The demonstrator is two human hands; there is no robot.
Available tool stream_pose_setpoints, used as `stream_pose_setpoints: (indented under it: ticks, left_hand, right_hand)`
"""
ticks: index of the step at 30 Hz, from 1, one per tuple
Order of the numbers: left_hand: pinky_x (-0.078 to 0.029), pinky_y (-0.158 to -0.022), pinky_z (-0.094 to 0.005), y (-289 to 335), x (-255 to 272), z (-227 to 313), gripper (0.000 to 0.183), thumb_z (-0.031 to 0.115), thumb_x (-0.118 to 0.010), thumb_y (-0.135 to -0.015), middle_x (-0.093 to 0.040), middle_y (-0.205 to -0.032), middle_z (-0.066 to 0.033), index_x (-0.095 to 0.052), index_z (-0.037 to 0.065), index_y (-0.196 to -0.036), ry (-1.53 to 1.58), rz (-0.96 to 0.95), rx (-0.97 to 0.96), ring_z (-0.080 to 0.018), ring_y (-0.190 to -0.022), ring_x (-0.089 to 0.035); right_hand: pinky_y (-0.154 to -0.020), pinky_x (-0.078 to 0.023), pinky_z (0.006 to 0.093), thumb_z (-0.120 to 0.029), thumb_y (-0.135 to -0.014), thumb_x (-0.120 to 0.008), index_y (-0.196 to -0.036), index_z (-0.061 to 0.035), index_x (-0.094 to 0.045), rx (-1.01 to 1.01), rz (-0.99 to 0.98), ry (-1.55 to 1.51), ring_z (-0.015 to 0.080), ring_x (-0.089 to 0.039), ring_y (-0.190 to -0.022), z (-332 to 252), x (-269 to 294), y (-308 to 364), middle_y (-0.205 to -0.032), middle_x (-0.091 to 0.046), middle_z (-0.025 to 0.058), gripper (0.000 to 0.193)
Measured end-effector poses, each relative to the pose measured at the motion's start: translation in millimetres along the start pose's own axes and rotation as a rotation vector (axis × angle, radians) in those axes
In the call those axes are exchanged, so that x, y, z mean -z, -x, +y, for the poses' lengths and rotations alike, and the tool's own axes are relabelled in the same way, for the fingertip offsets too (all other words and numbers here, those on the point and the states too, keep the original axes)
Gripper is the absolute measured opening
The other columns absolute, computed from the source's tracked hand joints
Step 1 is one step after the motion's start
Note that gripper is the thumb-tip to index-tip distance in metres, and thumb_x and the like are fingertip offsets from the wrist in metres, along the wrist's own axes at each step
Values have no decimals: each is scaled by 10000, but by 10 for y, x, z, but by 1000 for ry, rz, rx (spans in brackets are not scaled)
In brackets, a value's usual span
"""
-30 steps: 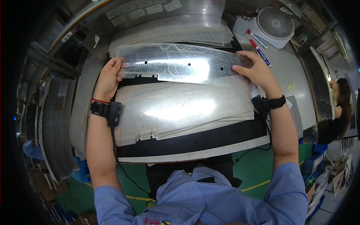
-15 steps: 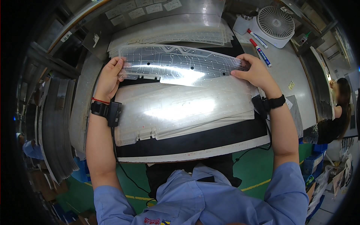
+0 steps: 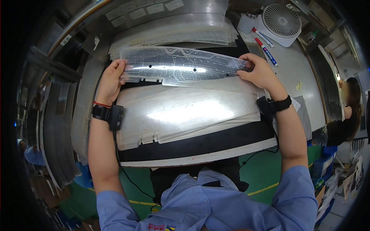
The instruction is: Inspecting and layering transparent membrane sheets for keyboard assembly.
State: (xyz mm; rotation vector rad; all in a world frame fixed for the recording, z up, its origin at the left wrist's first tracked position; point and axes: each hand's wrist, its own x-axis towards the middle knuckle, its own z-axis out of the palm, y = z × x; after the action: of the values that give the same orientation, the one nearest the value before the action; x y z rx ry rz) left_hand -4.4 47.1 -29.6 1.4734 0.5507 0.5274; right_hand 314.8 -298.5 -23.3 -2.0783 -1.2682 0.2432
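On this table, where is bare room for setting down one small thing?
The black mat shows bare between the near sheet stack and the white table edge. Grey tabletop is free between the markers and the yellow label. Crowded: around the held sheet, and left of the fan.

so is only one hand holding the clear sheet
No, the left hand grips the clear sheet at its left end and the right hand at its right end.

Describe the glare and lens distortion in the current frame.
Head view: broad white glare washes out the middle of the near stack of circuit sheets; head view: a thinner streak crosses the held circuit sheet; head view: the bench's front edge bows, and the corners fall to black.
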Motion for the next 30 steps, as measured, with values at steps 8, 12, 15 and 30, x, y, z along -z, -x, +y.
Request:
stream_pose_setpoints:
  ticks: [8, 12, 15, 30]
  left_hand:
    - [-371, -520, -170, 7, 14, 20, 186, 199, -467, -1015, -609, -874, 4, -569, 53, -1067, 12, -8, 4, -27, -616, -467]
    - [-346, -510, -158, -7, 22, 8, 183, 240, -486, -1010, -622, -884, 7, -565, 81, -1054, 8, -2, 3, -13, -580, -423]
    - [-370, -528, -167, -13, 54, 17, 201, 228, -468, -1016, -620, -896, -5, -571, 63, -1068, 15, 11, 4, -27, -604, -445]
    - [-378, -508, -139, -38, 225, -8, 190, 244, -474, -1013, -622, -925, -6, -557, 84, -1074, 201, 91, -4, -6, -619, -461]
  right_hand:
    - [-718, -456, 258, -93, -841, -624, -1054, -20, -645, -63, 153, -410, 124, -559, -780, -8, -34, -37, -882, -619, 29, 225]
    - [-778, -432, 247, -84, -915, -482, -969, -11, -632, 36, 273, -467, 120, -556, -832, 126, 34, -79, -892, -616, 33, 175]
    - [-805, -417, 258, -101, -926, -440, -896, -20, -606, 46, 377, -669, 126, -545, -848, 192, 93, -96, -878, -602, 27, 187]
    - [-714, -398, 246, -176, -993, -478, -1044, -1, -597, 33, 581, -1074, 108, -501, -772, -5, 294, -39, -839, -565, 17, 219]
